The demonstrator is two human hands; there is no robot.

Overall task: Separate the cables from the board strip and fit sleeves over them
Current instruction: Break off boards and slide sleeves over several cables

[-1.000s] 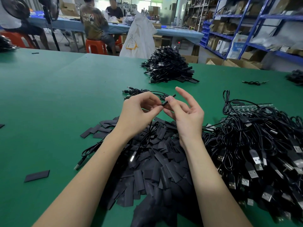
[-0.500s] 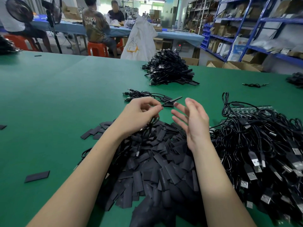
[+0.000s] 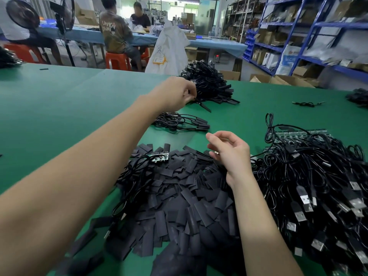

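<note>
My left hand (image 3: 177, 92) is stretched out over the green table, pinched on a black cable whose sleeved end (image 3: 205, 107) hangs just in front of the far heap of finished cables (image 3: 211, 84). My right hand (image 3: 229, 154) hovers with loosely curled fingers above the heap of flat black sleeves (image 3: 179, 196), and I see nothing gripped in it. A tangle of black USB cables (image 3: 318, 186) lies at the right, partly over a green board strip (image 3: 298, 134). One cable with a bare small board (image 3: 160, 157) rests on the sleeves.
A small bunch of sleeved cables (image 3: 183, 122) lies between my hands. A single cable (image 3: 306, 104) lies at the far right. People sit on orange stools (image 3: 117, 60) at a blue table behind, beside a white bag (image 3: 169, 50). Blue shelving (image 3: 298, 36) fills the right.
My left hand has carried the sleeved cable away from my right hand and out to the far heap. My right hand let go and dropped lower over the sleeves.
</note>
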